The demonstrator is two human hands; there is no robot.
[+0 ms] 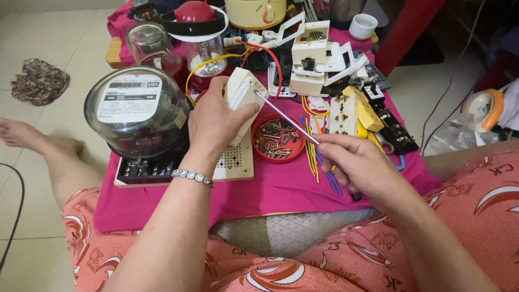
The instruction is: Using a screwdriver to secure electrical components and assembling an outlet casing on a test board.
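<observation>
L hand (216, 121) grips cream switch box (244, 92); R hand (354, 162) pinches screwdriver (286, 116), tip on box.

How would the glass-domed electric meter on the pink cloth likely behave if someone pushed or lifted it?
The meter looks heavy for its size: a thick black base with terminals under a big dome. Pushed, it would probably drag the pink cloth rather than slide. Its clear dome seems fragile and smooth, so gripping the base appears safer.

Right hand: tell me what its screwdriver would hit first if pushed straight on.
The right hand aims the screwdriver up-left; its tip already meets the cream switch box held in the left hand.
</observation>
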